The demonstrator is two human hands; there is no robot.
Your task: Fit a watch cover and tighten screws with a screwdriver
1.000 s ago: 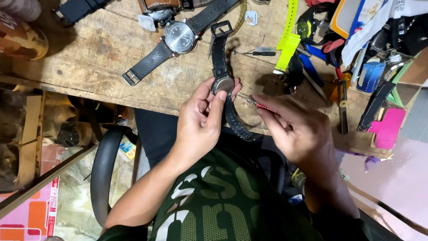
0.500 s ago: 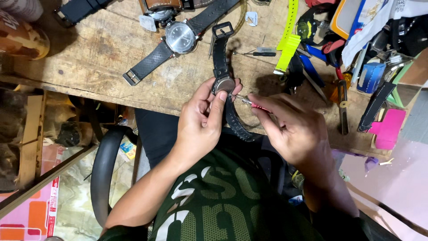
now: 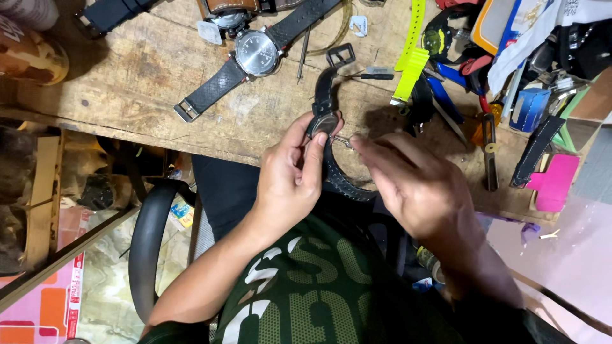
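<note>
Fingers [image 3: 305,148] of left hand [image 3: 290,175] pinched narrow round the case of a black-strapped wristwatch [image 3: 326,124], held just above the near edge of the wooden worktop [image 3: 127,83], buckle end of the strap lying on the wood, other end curling down toward the lap. Right hand [image 3: 414,185] closed on a small slim metal tool [image 3: 341,141], its tip touching the side of the case, near where the strap joins. Likely step in hand: working at the side of the case or the strap pin, though too small to tell which. Next move, as a judgement, calls for a steady pinch on the case and light, well-aimed pressure at the tip, to avoid a slip across the case or onto the thumb. Farther up the worktop, well apart: a larger dark-dialled watch [image 3: 255,54] on a black strap, a yellow-green strap [image 3: 411,60], a pink card [image 3: 553,181], a heap of tools at the far right.
</note>
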